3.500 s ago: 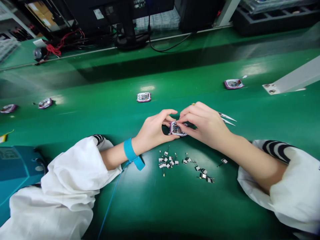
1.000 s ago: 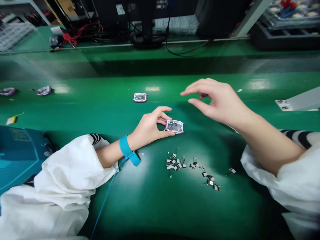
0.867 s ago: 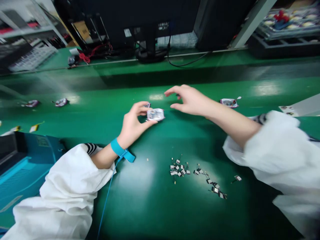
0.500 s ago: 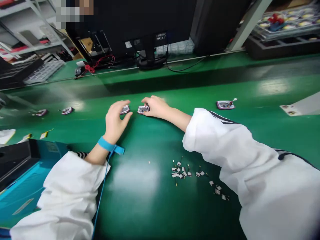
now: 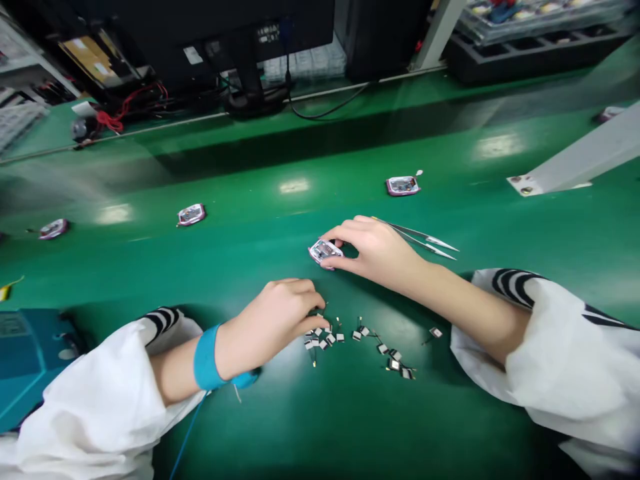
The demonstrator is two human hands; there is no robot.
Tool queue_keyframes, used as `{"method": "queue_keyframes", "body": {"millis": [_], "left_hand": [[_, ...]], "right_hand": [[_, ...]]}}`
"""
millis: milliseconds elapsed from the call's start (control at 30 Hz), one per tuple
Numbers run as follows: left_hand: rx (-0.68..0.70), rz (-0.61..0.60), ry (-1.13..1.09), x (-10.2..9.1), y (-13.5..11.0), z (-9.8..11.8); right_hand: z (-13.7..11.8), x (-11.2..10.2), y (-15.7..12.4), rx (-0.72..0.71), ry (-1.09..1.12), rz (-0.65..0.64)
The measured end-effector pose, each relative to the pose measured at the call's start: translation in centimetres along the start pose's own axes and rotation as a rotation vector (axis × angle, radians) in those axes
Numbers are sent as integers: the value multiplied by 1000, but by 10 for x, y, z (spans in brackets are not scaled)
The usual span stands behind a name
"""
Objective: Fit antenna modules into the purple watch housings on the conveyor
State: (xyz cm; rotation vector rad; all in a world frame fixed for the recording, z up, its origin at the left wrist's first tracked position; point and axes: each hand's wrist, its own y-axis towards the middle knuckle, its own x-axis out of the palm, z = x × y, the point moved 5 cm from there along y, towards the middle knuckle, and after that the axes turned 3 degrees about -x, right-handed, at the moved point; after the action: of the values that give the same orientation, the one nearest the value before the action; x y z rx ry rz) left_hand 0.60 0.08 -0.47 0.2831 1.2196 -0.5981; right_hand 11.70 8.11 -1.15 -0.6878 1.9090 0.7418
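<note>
My right hand grips a small purple-rimmed device by its right side, thumb and fingers around the edge; its circuit board faces up. Metal tweezers lie behind this hand, pointing right; whether the hand touches them I cannot tell. My left hand, with a blue strap at the wrist, has curled fingers at a cluster of small square pieces with short wire leads. Thumb and fingertips are close together there, partly hiding the pieces. Anything pinched is too small to name.
Similar devices lie along the green bench: one at left, another farther left, one at right. More square pieces lie nearer me. A metal post stands at right, a teal box at left, a monitor behind.
My left hand has let go of a device and come down to the small pieces. My right hand has brought its device nearer to me. The view has shifted rightward, and the tweezers have come into sight.
</note>
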Motion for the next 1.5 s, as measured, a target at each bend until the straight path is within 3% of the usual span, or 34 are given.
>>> {"method": "queue_keyframes", "body": {"millis": [100,167,300,467,633,867,1233,1500], "left_hand": [[-56,-97,16,1,1,4],[-56,-91,10,-2,3,5],[-50,30,-92,-15,8,-4],[-45,230,-192,-32,19,-23],[113,340,-71,-29,34,-27],[251,290,138,-20,37,-21],[274,293,240,-17,30,-15],[217,396,248,-20,33,-11]], "right_hand": [[7,-1,4,1,121,21],[13,-1,8,20,192,34],[16,-2,7,13,218,74],[8,-8,-13,41,34,181],[4,3,-22,66,33,151],[8,6,-18,45,190,160],[8,6,-17,31,212,92],[6,4,-18,-36,218,120]]}}
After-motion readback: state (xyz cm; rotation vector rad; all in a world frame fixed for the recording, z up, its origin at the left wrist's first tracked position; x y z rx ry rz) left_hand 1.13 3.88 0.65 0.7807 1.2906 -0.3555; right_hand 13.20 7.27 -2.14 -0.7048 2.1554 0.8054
